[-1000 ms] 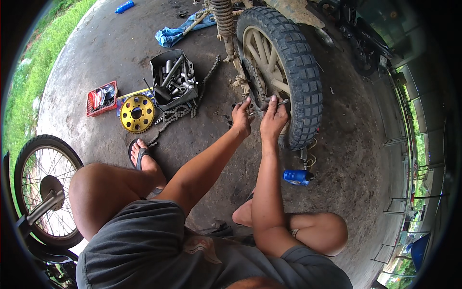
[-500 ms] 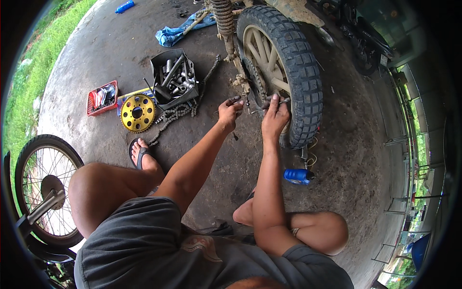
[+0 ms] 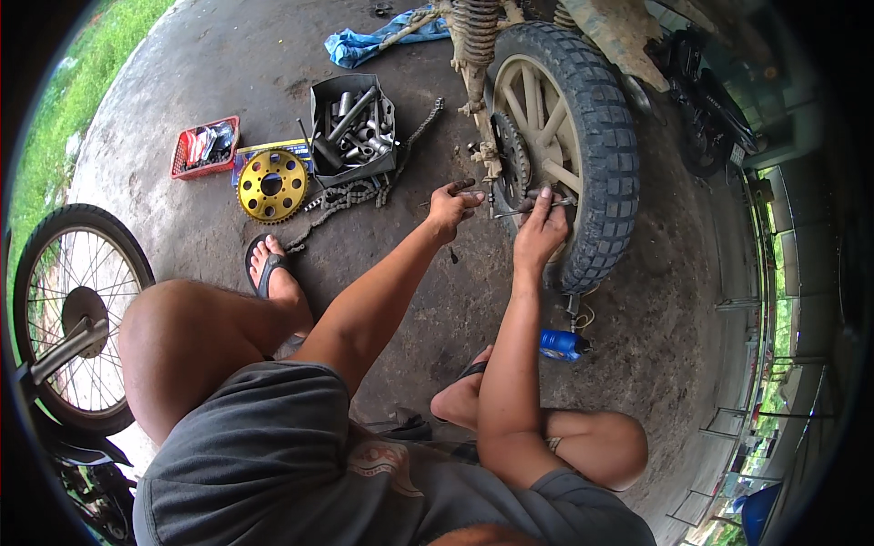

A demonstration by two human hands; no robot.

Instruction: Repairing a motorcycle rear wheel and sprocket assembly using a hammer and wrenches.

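Note:
Beside the rear wheel (image 3: 601, 164) of a muddy motorbike, my left hand (image 3: 452, 209) has its fingers curled around something small that I cannot make out, a little left of the axle end. My right hand (image 3: 542, 227) grips a slim metal tool (image 3: 505, 215) lying crosswise at the wheel's lower hub. A toothed rear sprocket (image 3: 514, 155) is mounted inside the wheel, behind the dirty shock absorber (image 3: 475, 45) and axle fittings (image 3: 484, 162). Part of the tool is hidden by my fingers.
On the concrete floor (image 3: 391, 300) are a box of sockets (image 3: 353, 127), a red basket (image 3: 205, 146), a gold sprocket (image 3: 271, 184), a loose chain (image 3: 350, 196), a blue cloth (image 3: 364, 45) and a blue bottle (image 3: 563, 346). A spoked wheel (image 3: 77, 273) stands at left.
My left hand has drawn back leftward from the tool in my right hand. The whole view has shifted, so the motorbike appears further right. My right hand still grips the tool.

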